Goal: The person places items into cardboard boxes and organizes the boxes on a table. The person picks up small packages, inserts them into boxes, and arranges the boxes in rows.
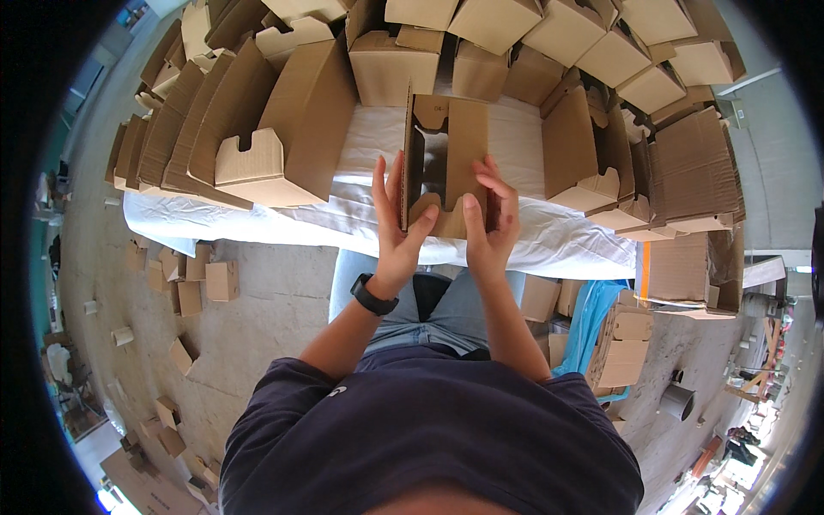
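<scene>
Between my two hands is a small brown cardboard box (468, 129), partly open, with its dark inside showing on the left. My left hand (397, 249) grips its left side, the fingers along the outer wall and the thumb on the near flap. On the right side my right hand (493, 240) holds it with the thumb pressed on the near edge and the fingers around the wall. The box is over the near part of a table covered with a white cloth (519, 159). Some of my fingertips are hidden behind the box walls.
Open cardboard boxes (300, 120) stand in a row on the left, with more stacked at the back (489, 21) and right (571, 150). Small boxes (221, 281) lie on the floor at left. A blue plastic bag (590, 326) hangs by a carton (624, 348) at right.
</scene>
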Available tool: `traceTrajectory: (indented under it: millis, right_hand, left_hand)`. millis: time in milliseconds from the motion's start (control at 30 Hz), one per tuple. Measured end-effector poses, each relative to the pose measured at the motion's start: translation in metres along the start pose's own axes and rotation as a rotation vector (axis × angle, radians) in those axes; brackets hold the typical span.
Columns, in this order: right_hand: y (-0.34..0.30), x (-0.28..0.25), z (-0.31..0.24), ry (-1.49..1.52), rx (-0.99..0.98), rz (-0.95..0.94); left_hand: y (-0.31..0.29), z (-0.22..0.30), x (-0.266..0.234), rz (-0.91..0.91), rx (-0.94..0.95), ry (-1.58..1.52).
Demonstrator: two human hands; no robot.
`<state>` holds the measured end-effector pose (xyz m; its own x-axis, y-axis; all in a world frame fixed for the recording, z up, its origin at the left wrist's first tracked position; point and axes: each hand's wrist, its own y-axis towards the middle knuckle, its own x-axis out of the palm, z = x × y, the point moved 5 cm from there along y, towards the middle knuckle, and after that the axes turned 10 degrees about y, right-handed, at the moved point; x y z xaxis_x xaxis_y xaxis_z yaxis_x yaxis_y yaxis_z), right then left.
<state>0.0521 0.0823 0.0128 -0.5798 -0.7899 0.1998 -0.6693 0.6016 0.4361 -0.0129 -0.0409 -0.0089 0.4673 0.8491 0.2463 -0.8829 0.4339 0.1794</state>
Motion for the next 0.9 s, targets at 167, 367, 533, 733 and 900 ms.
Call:
traceTrajectory:
  millis: [167,367,533,733,900]
  right_hand:
    - [0.002,0.004,-0.002,0.134,0.002,0.091]
    - [0.000,0.001,0.000,0.041,0.068,0.058]
    - [-0.001,-0.001,0.003,-0.009,0.063,0.070]
    - [0.000,0.004,-0.002,-0.007,0.082,0.083]
    - [0.000,0.005,-0.001,0.009,0.113,0.103]
  left_hand:
    - [0.005,0.007,0.004,0.035,0.280,0.318]
    - [0.006,0.014,0.005,0.017,0.368,0.465]
    - [0.006,0.025,0.005,-0.035,0.427,0.563]
    - [0.007,0.031,0.006,-0.008,0.511,0.602]
    - [0.012,0.040,0.011,-0.117,0.615,0.898]
